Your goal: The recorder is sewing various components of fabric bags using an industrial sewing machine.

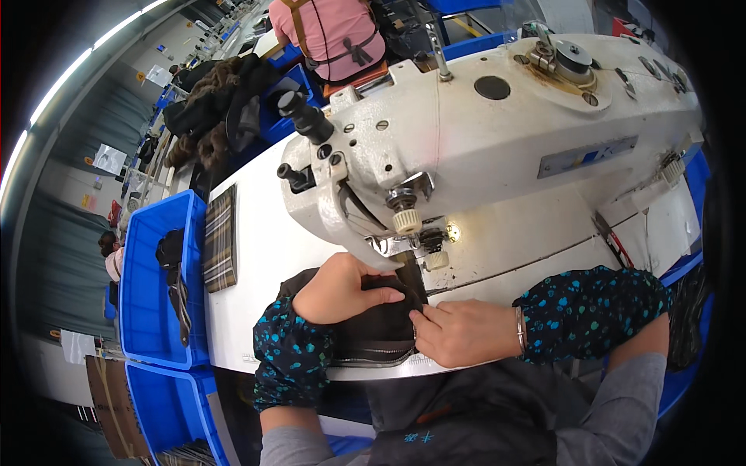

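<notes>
Under the needle end of the sewing machine (497, 132), a dark fabric piece (373, 326) with a zipper along its near edge lies on the white table (256, 256). On its left, the left hand (342, 289) curls over the fabric, fingers bent and pressing a fold toward the presser foot (412, 245). On its right, the right hand (466, 332) lies flat, fingertips pinching the fabric edge beside the zipper; a bracelet (519, 330) circles that wrist. Both forearms wear dark sleeves with teal spots. Left of the fabric, a plaid cloth strip (220, 237) lies at the table edge, next to a blue bin (148, 311) holding dark pieces. Far behind the machine, a person in pink (330, 31) sits facing away.
</notes>
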The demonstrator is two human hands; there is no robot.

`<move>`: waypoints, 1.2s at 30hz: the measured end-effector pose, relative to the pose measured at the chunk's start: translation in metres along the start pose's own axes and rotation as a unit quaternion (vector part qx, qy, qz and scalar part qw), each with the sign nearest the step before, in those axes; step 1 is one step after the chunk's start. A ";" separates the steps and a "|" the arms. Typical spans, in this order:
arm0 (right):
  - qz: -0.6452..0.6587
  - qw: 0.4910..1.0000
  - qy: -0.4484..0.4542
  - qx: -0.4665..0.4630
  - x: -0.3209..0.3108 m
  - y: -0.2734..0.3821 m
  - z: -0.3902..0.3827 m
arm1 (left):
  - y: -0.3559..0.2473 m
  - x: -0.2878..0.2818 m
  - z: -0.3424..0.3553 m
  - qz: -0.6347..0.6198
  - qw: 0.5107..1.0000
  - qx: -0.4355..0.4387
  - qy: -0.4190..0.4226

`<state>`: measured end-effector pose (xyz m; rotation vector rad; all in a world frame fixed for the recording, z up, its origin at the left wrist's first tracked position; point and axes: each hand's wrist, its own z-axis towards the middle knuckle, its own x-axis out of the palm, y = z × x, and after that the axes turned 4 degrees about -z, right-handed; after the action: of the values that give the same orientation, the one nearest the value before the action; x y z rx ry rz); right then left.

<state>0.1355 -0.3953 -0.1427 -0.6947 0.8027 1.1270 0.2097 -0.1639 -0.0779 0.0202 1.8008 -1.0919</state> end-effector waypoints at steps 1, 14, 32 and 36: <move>0.006 1.000 0.006 -0.005 0.000 0.000 0.001 | 0.002 0.001 0.000 -0.088 0.996 -0.006 -0.008; -0.057 0.998 -0.040 -0.005 -0.002 -0.010 0.004 | 0.023 0.026 0.013 0.015 0.994 -0.035 -0.101; -0.087 0.989 0.072 0.092 0.004 -0.012 0.002 | 0.004 0.038 0.009 0.233 0.951 -0.051 -0.198; -0.089 0.990 0.056 0.091 0.004 -0.013 0.002 | 0.006 0.027 0.001 0.165 0.969 -0.045 -0.180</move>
<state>0.1495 -0.3957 -0.1436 -0.6675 0.9087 0.8483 0.1994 -0.1731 -0.1022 0.0609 1.4537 -0.7239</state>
